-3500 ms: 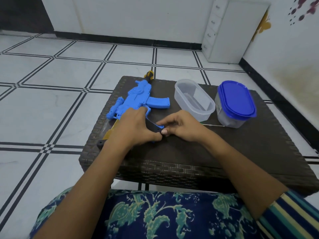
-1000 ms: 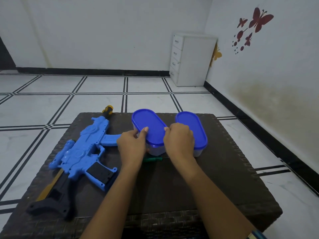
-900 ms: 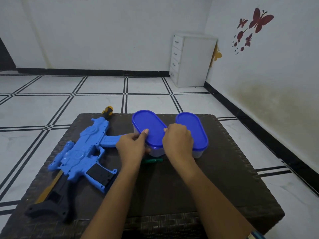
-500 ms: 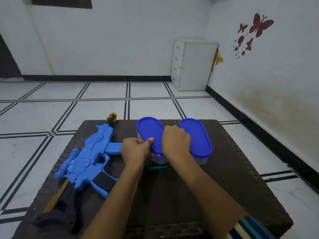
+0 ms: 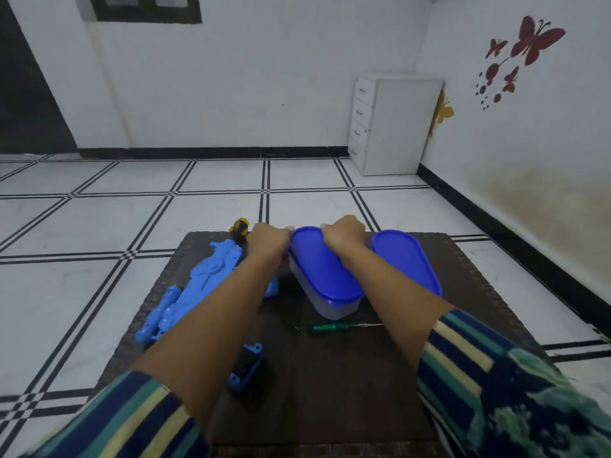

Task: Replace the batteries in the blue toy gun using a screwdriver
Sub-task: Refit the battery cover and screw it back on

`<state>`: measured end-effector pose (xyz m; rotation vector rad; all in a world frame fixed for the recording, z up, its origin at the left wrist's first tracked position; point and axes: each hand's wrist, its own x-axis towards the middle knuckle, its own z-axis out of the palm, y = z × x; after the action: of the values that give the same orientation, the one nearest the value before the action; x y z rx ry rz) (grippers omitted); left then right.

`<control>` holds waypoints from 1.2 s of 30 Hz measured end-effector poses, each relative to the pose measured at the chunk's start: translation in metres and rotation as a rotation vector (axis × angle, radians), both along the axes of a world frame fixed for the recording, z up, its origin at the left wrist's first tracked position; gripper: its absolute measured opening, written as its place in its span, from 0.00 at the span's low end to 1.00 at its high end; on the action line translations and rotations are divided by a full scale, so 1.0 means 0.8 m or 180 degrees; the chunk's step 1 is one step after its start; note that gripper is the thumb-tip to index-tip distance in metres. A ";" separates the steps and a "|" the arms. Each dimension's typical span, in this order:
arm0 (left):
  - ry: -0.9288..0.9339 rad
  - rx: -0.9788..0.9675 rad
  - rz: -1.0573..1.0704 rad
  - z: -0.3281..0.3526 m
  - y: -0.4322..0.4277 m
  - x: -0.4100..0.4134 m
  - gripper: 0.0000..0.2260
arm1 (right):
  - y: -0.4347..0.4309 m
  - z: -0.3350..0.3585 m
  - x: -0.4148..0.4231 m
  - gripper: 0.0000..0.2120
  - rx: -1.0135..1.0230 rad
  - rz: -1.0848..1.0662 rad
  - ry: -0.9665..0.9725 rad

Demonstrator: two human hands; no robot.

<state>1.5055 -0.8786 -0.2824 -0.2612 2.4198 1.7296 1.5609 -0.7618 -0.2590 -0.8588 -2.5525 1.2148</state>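
The blue toy gun [image 5: 201,282] lies on the left of the dark woven table [image 5: 347,375], partly under my left forearm; its grip [image 5: 246,368] shows near the front. A green-handled screwdriver [image 5: 334,326] lies in front of the left blue-lidded container [image 5: 322,276]. My left hand [image 5: 267,241] and my right hand [image 5: 344,233] both curl over the far end of that container's lid.
A second blue-lidded container [image 5: 405,262] stands to the right, touching the first. A yellow-and-black tip [image 5: 239,226] pokes out past the gun at the table's far edge. A white drawer unit [image 5: 393,123] stands by the far wall. The floor is tiled.
Both hands have slid from the near end of the left container to its far end. The camera has tilted up and the screwdriver has come fully into view.
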 end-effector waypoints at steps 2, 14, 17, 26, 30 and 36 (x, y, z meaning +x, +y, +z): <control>-0.0054 -0.0009 -0.0046 0.004 0.002 -0.003 0.16 | 0.004 -0.006 -0.004 0.11 -0.0283 -0.0187 0.0033; 0.0639 -0.0695 -0.0099 0.012 -0.016 0.021 0.16 | -0.004 0.007 0.019 0.08 0.1289 0.0064 0.0524; 0.1338 -0.0935 -0.0245 0.035 -0.043 0.063 0.13 | -0.024 0.027 0.058 0.09 0.1962 0.0400 0.1329; 0.1666 -0.1774 -0.0961 0.009 -0.160 0.190 0.05 | -0.100 -0.033 0.145 0.05 0.1553 0.1295 -0.0128; 0.1787 -0.1892 -0.1465 -0.010 -0.185 0.215 0.07 | -0.106 -0.042 0.149 0.07 0.1924 0.1485 -0.0400; 0.2028 -0.1955 -0.1518 -0.026 -0.191 0.211 0.08 | -0.113 -0.048 0.138 0.10 0.2207 0.1577 -0.0570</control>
<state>1.6747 -1.0310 -0.3030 0.8624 3.0366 0.9131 1.6713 -0.8523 -0.2972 -0.1879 -3.1077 0.2489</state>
